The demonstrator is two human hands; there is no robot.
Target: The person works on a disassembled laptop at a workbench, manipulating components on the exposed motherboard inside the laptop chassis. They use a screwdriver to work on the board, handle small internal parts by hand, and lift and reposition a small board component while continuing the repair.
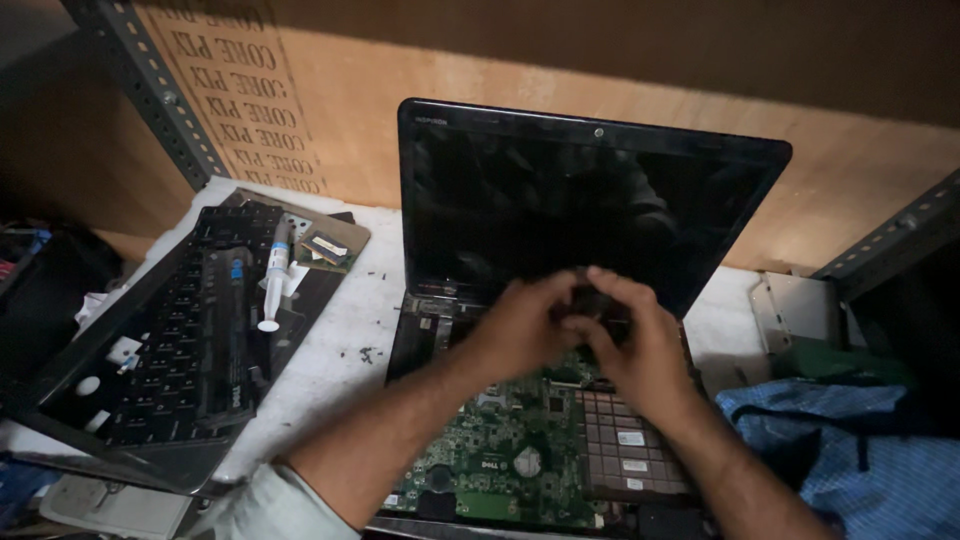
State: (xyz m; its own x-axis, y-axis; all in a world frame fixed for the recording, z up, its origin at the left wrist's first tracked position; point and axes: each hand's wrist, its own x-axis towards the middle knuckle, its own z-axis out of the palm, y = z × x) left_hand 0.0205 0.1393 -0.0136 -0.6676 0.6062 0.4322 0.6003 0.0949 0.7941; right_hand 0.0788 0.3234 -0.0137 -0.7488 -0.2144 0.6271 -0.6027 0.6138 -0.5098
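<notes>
An opened black laptop stands on the white bench, its dark screen [570, 205] upright and its green motherboard [505, 440] bare. Both my hands meet over the back of the base, just below the screen's hinge. My left hand [520, 325] and my right hand [635, 340] have their fingers curled together around a small dark part [592, 300]; what that part is stays unclear in the blur and dim light.
To the left lies a removed keyboard with its palm-rest frame [160, 350], carrying a black battery [222, 340], a white syringe [275, 285] and a small memory module [325, 250]. Blue checked cloth [850, 450] sits at right, a metal bracket [790, 310] behind it. Loose screws [367, 353] dot the bench.
</notes>
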